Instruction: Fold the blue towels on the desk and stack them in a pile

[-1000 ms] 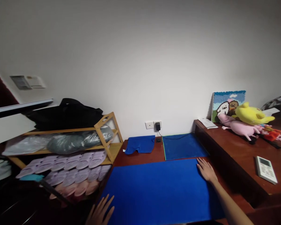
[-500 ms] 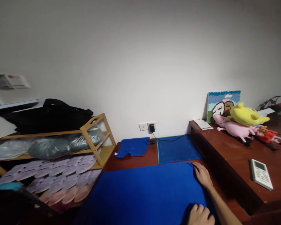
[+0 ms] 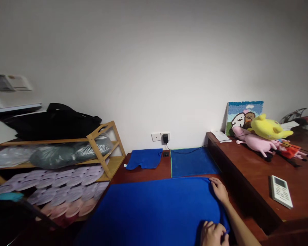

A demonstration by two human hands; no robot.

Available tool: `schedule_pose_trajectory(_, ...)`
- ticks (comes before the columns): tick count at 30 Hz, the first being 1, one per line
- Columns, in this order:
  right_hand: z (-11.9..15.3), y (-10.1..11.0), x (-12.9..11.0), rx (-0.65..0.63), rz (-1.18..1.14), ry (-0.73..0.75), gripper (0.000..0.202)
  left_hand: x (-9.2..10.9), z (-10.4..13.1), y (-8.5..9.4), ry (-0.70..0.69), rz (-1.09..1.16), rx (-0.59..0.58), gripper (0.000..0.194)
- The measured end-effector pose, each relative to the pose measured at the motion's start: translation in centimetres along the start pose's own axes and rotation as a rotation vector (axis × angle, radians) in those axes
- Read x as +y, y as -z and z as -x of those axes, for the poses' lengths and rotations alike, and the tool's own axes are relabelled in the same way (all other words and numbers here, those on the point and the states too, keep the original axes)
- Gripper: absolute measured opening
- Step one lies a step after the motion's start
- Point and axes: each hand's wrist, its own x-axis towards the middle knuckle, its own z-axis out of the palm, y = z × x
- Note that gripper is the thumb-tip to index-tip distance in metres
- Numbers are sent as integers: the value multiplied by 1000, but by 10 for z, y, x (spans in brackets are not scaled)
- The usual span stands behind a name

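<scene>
A large blue cloth [image 3: 154, 208] lies spread over the reddish-brown wooden surface. At its far right corner, my right hand [image 3: 220, 191] has its fingers closed on the edge. Nearer to me, my left hand [image 3: 212, 234] pinches the right edge of the same cloth, which bunches up beside its fingers. The lower part of this hand is cut off by the frame. Beyond the cloth lie blue shorts [image 3: 145, 159] with a small white tag and a darker blue towel [image 3: 193, 164] with green edging.
Left stands a wooden rack [image 3: 113, 167] with slippers [image 3: 74, 177], plastic-wrapped bundles and a black bag [image 3: 59, 124]. On the raised wooden ledge at right are plush toys [image 3: 256, 141], a fluffy picture [image 3: 243, 116] and a white remote [image 3: 281, 192]. A black plug [image 3: 165, 138] trails a cord.
My left hand has drawn in its fingers and gathered the cloth's right edge, which is now creased. My right hand stays at the far corner. The view has shifted slightly.
</scene>
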Motion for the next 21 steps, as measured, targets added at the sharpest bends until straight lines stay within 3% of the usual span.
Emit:
schedule_pose_trajectory(5, -2, 11, -16, -50, -122, -79, 50, -20, 10, 77, 336, 345, -123, 19)
schedule_pose_trajectory(10, 7, 11, -60, -147, -239, -82, 59, -44, 28, 142, 527, 711, -195, 16)
schedule_pose_trajectory(17, 10, -44, -153, -204, -298, 49, 52, -87, 70, 218, 537, 834, -9, 23)
schedule_pose_trajectory(21, 3, -94, -219, -256, -275, 150, 44, -104, 102, 279, 495, 866, 92, 33)
